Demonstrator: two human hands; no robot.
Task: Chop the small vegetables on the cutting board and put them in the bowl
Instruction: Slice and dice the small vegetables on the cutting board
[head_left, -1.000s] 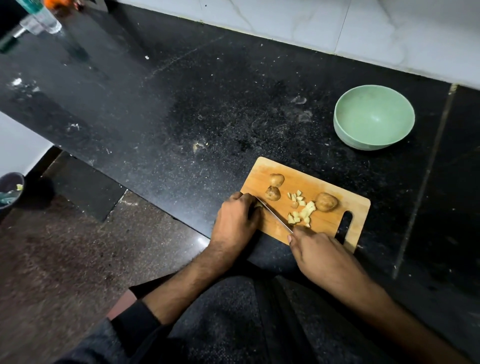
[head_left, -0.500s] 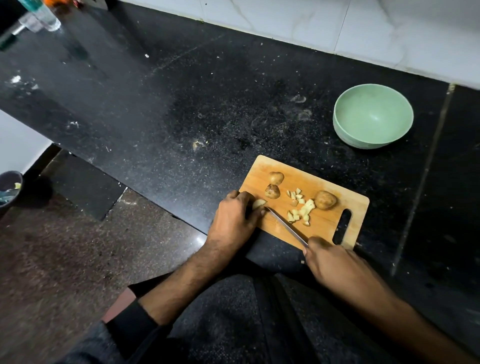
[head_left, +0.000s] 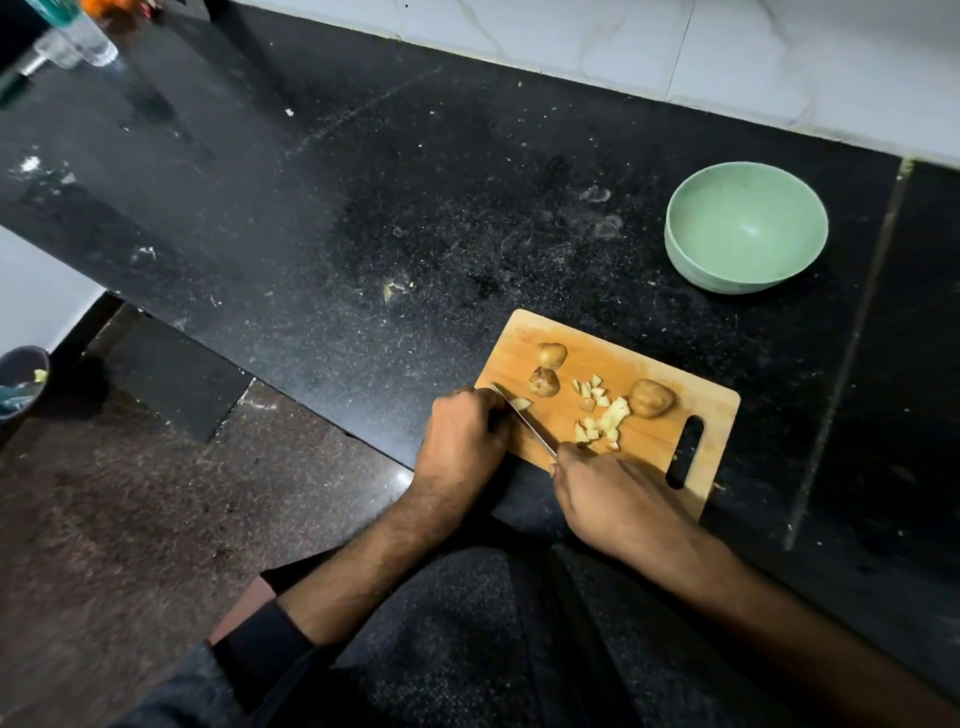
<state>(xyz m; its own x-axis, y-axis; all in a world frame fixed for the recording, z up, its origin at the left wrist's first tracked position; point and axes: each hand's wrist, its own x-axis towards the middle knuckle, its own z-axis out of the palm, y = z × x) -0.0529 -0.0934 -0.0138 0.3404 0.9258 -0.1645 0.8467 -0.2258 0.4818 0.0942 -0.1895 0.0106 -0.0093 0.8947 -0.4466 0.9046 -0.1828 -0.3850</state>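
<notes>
At the cutting board's (head_left: 670, 441) near left corner, the left hand (head_left: 462, 441) curls over a vegetable piece (head_left: 521, 403). The right hand (head_left: 613, 499) grips the knife (head_left: 524, 420), blade angled across the piece. The bowl (head_left: 746, 227) sits by the counter's far edge.

Wooden board (head_left: 644, 447), speckled glossy counter (head_left: 415, 218) (stone-like).

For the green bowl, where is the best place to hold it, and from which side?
Take the green bowl at its near-left rim, coming from the cutting board side. It stands upright, open and empty, without handles, so fingers could probably pinch the wall there.
</notes>
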